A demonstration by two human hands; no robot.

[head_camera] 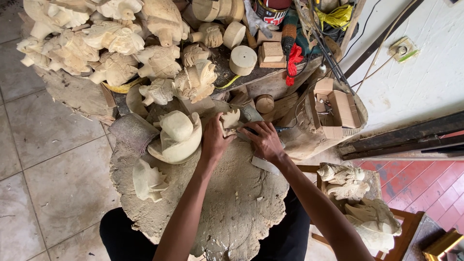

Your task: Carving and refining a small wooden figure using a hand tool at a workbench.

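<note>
Tiled floor (43, 145) surrounds a big, rough wood slab (232, 203) that serves as the worktop, dusty and strewn with chips. Behind it a heap of pale carvings (96, 43) is piled high, with round wooden discs (243, 59), small blocks (272, 53) and a cardboard box (338, 108) off to the right. On the slab a large rounded carving (180, 137) sits just left of the hands, and a smaller leafy one (149, 181) lies nearer the person.

Judging by the grip, the step in hand is fine shaping of a small carving (231, 118), which stands at the slab's far edge. The left hand (215, 140) is closed around its lower part, thumb and fingers pinching it upright. The right hand (265, 140) lies just beside it, fingers pressed together and curled over something at the base; a dark tool tip (282, 129) seems to poke out to its right, though I cannot tell what it is. A flat grey piece (265, 165) shows under the right wrist.

The next move calls for a steady left-hand brace while the right works close, with little room between fingers and wood.
</note>
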